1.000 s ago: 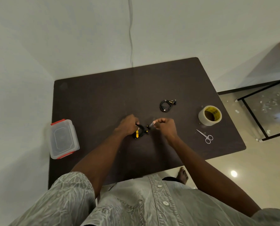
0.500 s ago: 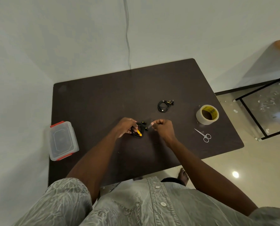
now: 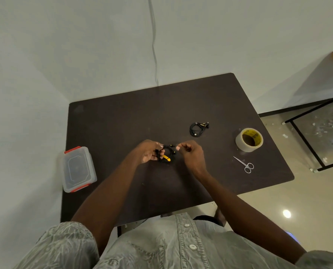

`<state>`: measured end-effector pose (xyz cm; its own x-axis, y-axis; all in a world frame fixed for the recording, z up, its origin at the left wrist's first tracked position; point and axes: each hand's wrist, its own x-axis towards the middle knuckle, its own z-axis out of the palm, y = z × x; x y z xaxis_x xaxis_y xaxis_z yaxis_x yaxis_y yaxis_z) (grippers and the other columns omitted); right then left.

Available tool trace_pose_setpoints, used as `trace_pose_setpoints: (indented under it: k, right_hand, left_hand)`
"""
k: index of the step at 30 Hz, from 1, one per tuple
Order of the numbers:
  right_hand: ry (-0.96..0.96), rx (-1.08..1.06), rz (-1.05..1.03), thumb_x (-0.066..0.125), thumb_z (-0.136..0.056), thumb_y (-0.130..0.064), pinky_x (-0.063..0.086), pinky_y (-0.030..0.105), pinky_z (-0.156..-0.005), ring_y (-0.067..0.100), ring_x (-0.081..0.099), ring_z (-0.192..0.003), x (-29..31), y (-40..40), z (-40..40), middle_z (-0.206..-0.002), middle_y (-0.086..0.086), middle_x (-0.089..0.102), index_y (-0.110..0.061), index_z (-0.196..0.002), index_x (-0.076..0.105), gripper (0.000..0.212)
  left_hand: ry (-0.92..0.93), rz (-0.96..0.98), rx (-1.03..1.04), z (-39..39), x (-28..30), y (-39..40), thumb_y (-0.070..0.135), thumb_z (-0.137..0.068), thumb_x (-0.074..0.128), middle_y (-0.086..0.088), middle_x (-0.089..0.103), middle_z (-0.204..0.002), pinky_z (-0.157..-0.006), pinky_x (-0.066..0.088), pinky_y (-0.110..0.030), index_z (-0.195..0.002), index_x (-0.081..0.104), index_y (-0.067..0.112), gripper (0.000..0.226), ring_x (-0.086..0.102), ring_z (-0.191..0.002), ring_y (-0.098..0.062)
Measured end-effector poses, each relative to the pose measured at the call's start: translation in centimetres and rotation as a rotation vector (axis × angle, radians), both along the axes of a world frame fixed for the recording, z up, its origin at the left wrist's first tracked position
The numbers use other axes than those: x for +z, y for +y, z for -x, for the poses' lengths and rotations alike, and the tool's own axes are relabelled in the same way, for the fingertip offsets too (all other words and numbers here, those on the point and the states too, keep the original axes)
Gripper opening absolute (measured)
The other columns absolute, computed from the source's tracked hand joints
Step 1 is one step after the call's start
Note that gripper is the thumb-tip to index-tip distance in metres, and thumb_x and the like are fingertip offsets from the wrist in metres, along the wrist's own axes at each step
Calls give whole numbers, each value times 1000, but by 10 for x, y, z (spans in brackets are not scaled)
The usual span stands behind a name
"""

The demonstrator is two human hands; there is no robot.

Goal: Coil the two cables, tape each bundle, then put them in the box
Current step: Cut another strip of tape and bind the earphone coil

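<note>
**Second bundle in hand: taping risks and clearance**

Box: sat at the left edge of the tabletop, lid on, red clips at both ends. It slightly overhung that edge beside the wall; a careless nudge while opening it could tip it off.

Left hand: fingers curled round the black cable coil with a yellow plug, held just above the tabletop at near centre. Judged risk: if this grip eased before the tape was on, the loops would spring apart and need recoiling.

Right hand: fingers pinched shut on something small at the coil's right side, likely a tape strip or the cable end; too small to tell. If it was tape, it could fold onto itself or stick to the fingers before wrapping.

Other coiled cable: lay farther back and to the right, apart from both hands; whether it was taped could not be made out.

Tape roll and scissors: near the right edge, the scissors nearer. A sweeping forearm could push either off.

Room: wide bare tabletop lay between the hands and the box, so the leftward carry looked unobstructed. The far half was open as well.
</note>
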<state>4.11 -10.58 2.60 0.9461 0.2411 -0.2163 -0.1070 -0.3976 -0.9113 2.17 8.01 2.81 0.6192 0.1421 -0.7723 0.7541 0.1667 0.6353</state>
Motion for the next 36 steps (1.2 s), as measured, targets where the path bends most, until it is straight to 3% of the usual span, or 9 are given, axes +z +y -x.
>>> trace_pose_setpoints:
  k: [5,7,9,10,14,18,26,31,36]
  right_hand:
    - [-118,6,-158,67,-86,-7,46,18,-71,16,61,-83,17,9,5,-90,7,63,-23,-78,65,18]
    - [-165,9,-184,68,-84,-5,46,20,-73,18,60,-84,25,12,4,-91,8,62,-25,-76,65,21]
    - [-259,31,-173,69,-82,-7,46,21,-75,17,58,-86,29,15,1,-92,6,58,-15,-79,69,9]
    - [-338,47,-161,68,-83,-9,46,22,-76,19,57,-87,31,16,-2,-93,6,56,-9,-80,70,3]
    - [-771,61,-43,62,-87,-19,48,33,-76,19,51,-94,33,16,-10,-103,4,51,-4,-88,72,18]
    - [-991,12,2,67,-85,-18,45,39,-78,18,47,-100,42,11,-22,-110,1,49,-9,-94,74,14]
    - [-1238,-36,91,69,-85,-13,35,36,-79,23,51,-90,57,0,-42,-98,10,59,-19,-96,62,14]
    - [-1250,-118,103,70,-83,-3,34,39,-78,24,55,-82,64,-4,-46,-92,8,62,-21,-97,61,24]
    - [-1275,-73,104,72,-82,-4,29,34,-82,23,53,-84,71,-4,-51,-93,7,59,-17,-93,65,19]
  left_hand:
    - [-21,-39,-5,-11,33,-1,0,-93,52,-10,63,-75,-79,51,-39,-90,58,4,8,59,-66,-19]
    - [-45,-65,8,-15,48,-2,0,-93,54,-10,64,-75,-69,53,-35,-90,59,4,7,60,-64,-18]
    - [-92,-95,20,-19,61,-4,0,-92,55,-11,64,-75,-55,54,-29,-91,59,4,6,61,-61,-17]
    - [-125,-105,23,-21,69,-6,-1,-92,56,-11,64,-75,-51,53,-27,-91,59,4,5,61,-59,-16]
    - [-256,-69,35,-27,94,-14,-1,-92,56,-13,62,-72,-53,53,-26,-89,58,3,6,61,-50,-15]
    - [-323,-57,62,-34,114,-21,0,-91,58,-11,63,-71,-55,52,-26,-85,61,4,8,58,-53,-14]
    - [-341,-42,98,-41,140,-26,0,-89,62,-10,62,-72,-54,52,-23,-87,65,3,4,56,-55,-11]
    - [-366,-62,148,-44,150,-29,-1,-88,63,-11,57,-67,-61,50,-26,-85,65,1,4,53,-55,-14]
    - [-404,-63,188,-45,152,-34,-1,-86,66,-11,61,-68,-55,54,-25,-85,66,-2,1,58,-54,-12]
